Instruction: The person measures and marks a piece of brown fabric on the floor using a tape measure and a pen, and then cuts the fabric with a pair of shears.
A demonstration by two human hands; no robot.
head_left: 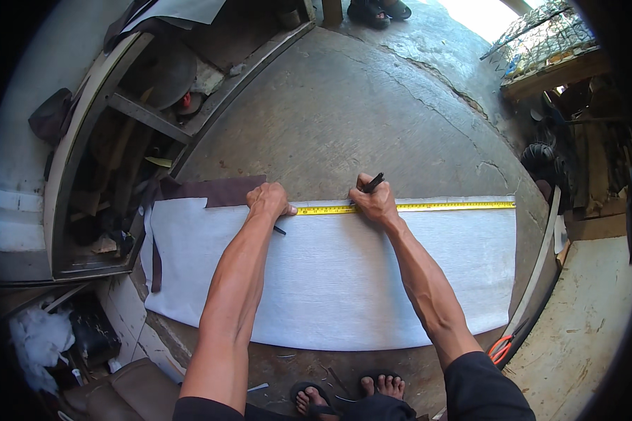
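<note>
A wide white sheet of cloth-like material [330, 281] lies flat on the floor before me. Along its far edge runs a yellow tape measure [456, 205], stretched out to the sheet's right corner. My left hand [267, 201] is closed on the tape, thumb pressed against it; the part under the fingers is hidden. A small dark strip [279, 230] sticks out below this hand; I cannot make out what it is. My right hand [376, 200] grips a black pen [374, 183] at the tape and the sheet's edge. Brown material [221, 191] lies at the sheet's far left.
An open-framed cabinet [147, 116] with mixed items stands at the left. On the right are a pale board [576, 323] and an orange-handled tool [500, 349]. Cracked concrete floor [344, 112] stretches beyond the sheet. Another person's feet [379, 12] show at the far edge.
</note>
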